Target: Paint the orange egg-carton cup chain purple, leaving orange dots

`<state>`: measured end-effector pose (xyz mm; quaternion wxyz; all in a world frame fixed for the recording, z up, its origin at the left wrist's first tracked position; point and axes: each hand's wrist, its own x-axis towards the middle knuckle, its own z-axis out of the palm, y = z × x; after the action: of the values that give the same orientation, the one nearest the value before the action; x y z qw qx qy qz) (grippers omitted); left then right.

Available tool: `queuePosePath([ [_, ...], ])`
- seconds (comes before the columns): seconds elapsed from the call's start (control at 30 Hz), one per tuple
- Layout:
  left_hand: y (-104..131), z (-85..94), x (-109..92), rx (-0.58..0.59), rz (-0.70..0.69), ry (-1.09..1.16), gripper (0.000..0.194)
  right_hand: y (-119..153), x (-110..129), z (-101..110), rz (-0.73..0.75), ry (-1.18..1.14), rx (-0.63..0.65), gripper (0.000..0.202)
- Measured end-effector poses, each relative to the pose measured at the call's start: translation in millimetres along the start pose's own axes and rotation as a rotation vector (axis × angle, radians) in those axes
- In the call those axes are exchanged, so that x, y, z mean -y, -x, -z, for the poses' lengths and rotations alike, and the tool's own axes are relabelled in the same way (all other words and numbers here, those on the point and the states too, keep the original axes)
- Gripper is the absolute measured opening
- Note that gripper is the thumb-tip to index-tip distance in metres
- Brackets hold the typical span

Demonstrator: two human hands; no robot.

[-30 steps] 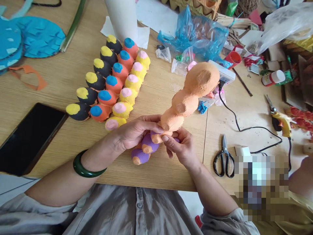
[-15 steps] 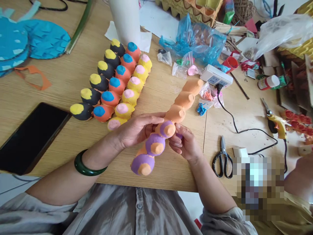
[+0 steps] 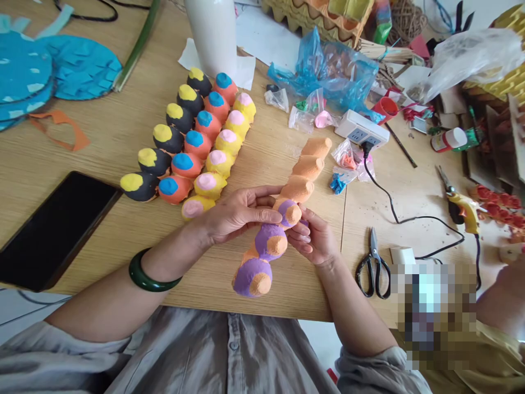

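The wooden tabletop (image 3: pixel 200 284) is crowded with craft materials toward two o'clock, and scissors (image 3: pixel 373 250) lie at four o'clock from the hands. In the middle is a bumpy orange strip (image 3: pixel 291 212), tilted from seven o'clock to one o'clock. Its three lower bumps are purple with orange tips; the three upper ones are plain orange.

The left hand (image 3: pixel 232 219) grasps the strip from nine o'clock, its thumb lying on the purple surface. The right hand (image 3: pixel 314 238), at four o'clock, has its grip closed around a small purple lump (image 3: pixel 304 222), mostly hidden.

If the purple layer is soft, a strong thumb press could dent it. The strip, held near its middle, might bend at a narrow neck, and turning it toward ten o'clock might knock the coloured rows (image 3: pixel 197 139).
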<state>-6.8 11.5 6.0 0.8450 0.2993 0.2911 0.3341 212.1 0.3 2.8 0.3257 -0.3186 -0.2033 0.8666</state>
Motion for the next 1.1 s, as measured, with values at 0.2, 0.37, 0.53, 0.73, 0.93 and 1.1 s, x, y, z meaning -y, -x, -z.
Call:
queuePosePath([
  [0.2,-0.6,2.9,0.2,-0.093,-0.046,-0.206,0.07,1.3,-1.4,-2.9,0.033,0.013,-0.037,0.053],
  [0.37,2.8,-2.4,-4.3,-0.16,-0.029,-0.286,0.073,2.3,-0.1,-5.5,0.047,0.045,-0.043,0.056],
  [0.53,7.4,-3.1,-9.5,-0.006,-0.001,-0.31,0.086,1.4,-2.8,-9.6,0.11,0.109,-0.129,0.054],
  [0.73,6.2,-7.5,0.6,-0.231,-0.042,-0.426,0.087,1.9,-3.4,-8.2,0.147,0.186,-0.158,0.043],
  [0.93,3.1,0.3,6.7,-0.479,-0.269,-0.684,0.073,3.8,8.0,3.5,0.279,0.217,-0.278,0.033],
  [1.1,2.4,5.3,11.9,-0.524,-0.334,-0.912,0.057,-0.2,5.0,5.6,0.287,0.214,-0.192,0.035],
])
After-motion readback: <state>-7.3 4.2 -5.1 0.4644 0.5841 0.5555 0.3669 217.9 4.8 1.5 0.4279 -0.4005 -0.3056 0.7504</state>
